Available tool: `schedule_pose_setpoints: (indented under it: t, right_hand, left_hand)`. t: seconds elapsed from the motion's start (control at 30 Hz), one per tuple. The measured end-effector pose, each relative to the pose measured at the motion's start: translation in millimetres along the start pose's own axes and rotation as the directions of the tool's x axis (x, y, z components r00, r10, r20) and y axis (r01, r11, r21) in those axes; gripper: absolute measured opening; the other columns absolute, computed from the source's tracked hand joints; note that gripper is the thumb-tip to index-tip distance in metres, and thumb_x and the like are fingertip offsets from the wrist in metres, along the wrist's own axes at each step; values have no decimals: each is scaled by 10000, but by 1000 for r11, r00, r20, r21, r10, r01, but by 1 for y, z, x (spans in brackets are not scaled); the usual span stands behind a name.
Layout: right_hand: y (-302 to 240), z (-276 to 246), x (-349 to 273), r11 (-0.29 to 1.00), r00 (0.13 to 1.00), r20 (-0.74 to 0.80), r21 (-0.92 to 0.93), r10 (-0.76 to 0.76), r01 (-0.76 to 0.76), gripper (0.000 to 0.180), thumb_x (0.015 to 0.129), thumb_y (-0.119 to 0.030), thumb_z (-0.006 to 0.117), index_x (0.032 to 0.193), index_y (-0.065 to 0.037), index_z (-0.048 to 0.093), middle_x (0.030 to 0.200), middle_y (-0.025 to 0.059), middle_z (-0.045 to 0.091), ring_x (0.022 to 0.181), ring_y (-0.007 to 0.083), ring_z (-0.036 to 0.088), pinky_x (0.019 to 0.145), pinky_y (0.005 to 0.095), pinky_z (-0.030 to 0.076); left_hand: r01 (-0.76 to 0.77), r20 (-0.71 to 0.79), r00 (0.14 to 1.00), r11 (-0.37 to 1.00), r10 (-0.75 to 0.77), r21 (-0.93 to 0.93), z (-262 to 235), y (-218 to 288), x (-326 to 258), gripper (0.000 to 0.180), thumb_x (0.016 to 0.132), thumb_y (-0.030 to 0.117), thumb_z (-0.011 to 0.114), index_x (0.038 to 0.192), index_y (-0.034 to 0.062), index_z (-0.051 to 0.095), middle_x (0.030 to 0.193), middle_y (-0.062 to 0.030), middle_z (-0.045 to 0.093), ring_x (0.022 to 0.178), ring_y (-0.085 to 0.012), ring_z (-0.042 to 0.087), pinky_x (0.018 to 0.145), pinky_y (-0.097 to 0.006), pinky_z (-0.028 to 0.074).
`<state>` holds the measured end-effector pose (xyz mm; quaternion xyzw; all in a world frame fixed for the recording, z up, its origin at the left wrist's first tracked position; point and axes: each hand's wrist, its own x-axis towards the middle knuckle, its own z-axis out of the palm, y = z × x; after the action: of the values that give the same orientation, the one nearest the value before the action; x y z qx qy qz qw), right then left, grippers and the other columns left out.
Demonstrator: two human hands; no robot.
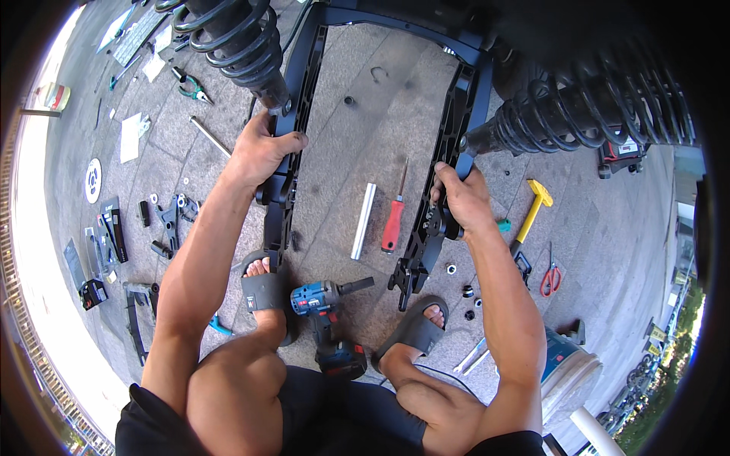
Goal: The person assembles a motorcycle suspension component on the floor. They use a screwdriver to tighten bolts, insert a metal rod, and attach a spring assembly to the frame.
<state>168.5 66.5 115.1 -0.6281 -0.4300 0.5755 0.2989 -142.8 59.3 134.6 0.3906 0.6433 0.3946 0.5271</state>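
The person's left hand [260,156] clasped the left rail [302,99] of a black frame [395,20], the right hand [466,199] its right rail [454,114]. Coil-spring shocks [242,57] flanked the frame on either side. Between the frame's rails lay a silver tube [363,222] and a red-handled screwdriver [392,226]. A blue impact wrench [323,323] was on the frame's near side, green-handled pliers [190,85] to the frame's left, a yellow hammer [531,210] to its right.

There is small pale lettering on the strap of the left sandal [262,292], and some light marks are on the blue power tool [312,298]. On the red-and-black device [620,153] sits a white label, too small for reading.
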Motion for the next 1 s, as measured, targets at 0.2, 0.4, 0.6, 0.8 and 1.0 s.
schedule_pose_setpoints:
  t: [0.2, 0.4, 0.6, 0.8, 1.0]
  right_hand:
    - [4, 1, 1, 1000, 1000, -8, 1, -8, 8, 139, 860, -150, 564, 871, -15, 533, 634, 31, 566, 534, 118, 554, 521, 282, 451]
    - [8, 1, 3, 999, 999, 6, -15, -45, 45, 99, 838, -114, 542, 850, -17, 527, 627, 35, 566, 536, 123, 558, 521, 285, 451]
    - [10, 1, 4, 998, 998, 12, -7, -60, 60, 95, 832, -113, 537, 840, -19, 524, 619, 37, 562, 534, 123, 554, 519, 287, 447]
    - [9, 0, 4, 997, 997, 7, -24, -74, 74, 94, 825, -107, 536, 838, -16, 518, 617, 40, 560, 531, 126, 552, 518, 286, 444]
    - [9, 1, 3, 997, 997, -8, -20, -78, 78, 102, 838, -114, 541, 827, -14, 522, 621, 41, 558, 537, 127, 554, 519, 284, 451]
  left_hand:
    - [8, -15, 1000, 999, -7, 43, -1, -6, 5, 477, 685, 86, 738, 1100, -33, 536, 858, -34, 579, 765, -120, 538, 726, -268, 452]
    - [-10, -16, 1000, 999, 10, 38, -1, -7, 2, 451, 682, 75, 722, 1083, -20, 538, 853, -27, 563, 763, -117, 524, 726, -263, 444]
    - [-46, -40, 998, 998, 47, 32, 0, -10, 4, 423, 679, 61, 718, 1052, -18, 534, 824, -17, 554, 736, -107, 513, 695, -259, 437]
    - [-22, -20, 1000, 1000, 22, 22, 0, -13, 5, 424, 677, 49, 715, 1050, -14, 525, 823, -19, 556, 722, -111, 516, 687, -269, 442]
    - [3, -26, 1000, 1000, -2, 14, 2, -10, 3, 434, 676, 34, 700, 1062, -24, 512, 826, -19, 551, 716, -108, 514, 674, -262, 442]
